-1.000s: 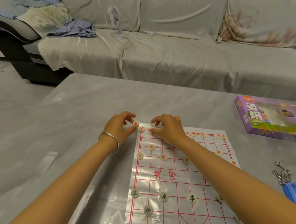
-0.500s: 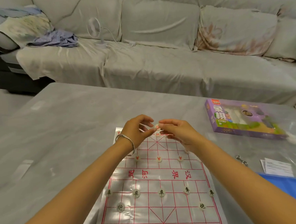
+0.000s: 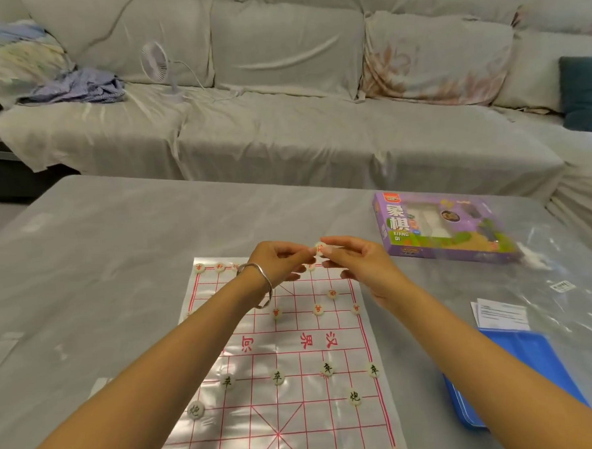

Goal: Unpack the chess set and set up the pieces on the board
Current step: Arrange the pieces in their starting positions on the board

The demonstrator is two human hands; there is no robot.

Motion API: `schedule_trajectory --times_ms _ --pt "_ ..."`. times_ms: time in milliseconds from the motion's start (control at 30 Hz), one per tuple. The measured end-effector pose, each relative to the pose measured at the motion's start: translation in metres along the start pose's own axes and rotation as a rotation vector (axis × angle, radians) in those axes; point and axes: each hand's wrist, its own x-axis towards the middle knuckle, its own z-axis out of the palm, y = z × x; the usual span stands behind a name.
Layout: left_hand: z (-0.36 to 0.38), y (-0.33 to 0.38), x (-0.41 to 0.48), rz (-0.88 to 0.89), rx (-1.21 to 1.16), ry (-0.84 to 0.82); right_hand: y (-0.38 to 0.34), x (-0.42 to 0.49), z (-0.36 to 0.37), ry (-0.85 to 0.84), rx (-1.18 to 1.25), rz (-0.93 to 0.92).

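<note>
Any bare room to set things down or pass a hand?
Bare: table left of the board; strip between board and sofa; the river band. Crowded: right side (purple box, leaflet, blue tray); far row, where left hand and right hand pinch a red piece.

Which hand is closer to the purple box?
The right hand. It is just left of the box, pinching a piece together with the left hand, which sits farther left.

Both bare forearms reach forward side by side, and the hands meet, lifted, out front: left hand point(image 3: 281, 264) with fingers curled, right hand point(image 3: 360, 267) with its spare fingers loosely bent, thumbs and forefingers of both pinching one small round piece point(image 3: 320, 248) between them.
</note>
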Motion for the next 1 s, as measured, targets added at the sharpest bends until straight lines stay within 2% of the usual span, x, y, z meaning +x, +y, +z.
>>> schedule_trajectory --times_ms 233,367,500,567,767,833,1000 --pt "0.016 0.003 0.008 -0.039 -0.018 -0.021 0.012 -0.002 -0.013 -0.027 -0.175 -0.157" --pt "0.018 -0.007 0.017 -0.026 0.022 0.017 0.022 0.014 -0.022 0.054 -0.311 -0.217" --pt "0.006 -0.025 0.036 0.197 0.251 0.190 0.039 0.048 -0.034 0.125 -0.602 -0.220" --pt "0.000 -0.034 0.044 0.264 0.394 0.200 0.049 0.064 -0.035 0.126 -0.731 -0.213" --pt "0.007 -0.044 0.070 0.169 0.986 -0.031 0.072 0.091 -0.025 0.171 -0.920 -0.213" --pt "0.010 -0.044 0.077 0.176 1.065 -0.074 0.078 0.093 -0.021 0.172 -0.964 -0.215" --pt "0.012 -0.047 0.086 0.170 1.086 -0.101 0.082 0.095 -0.025 0.111 -0.963 -0.207"
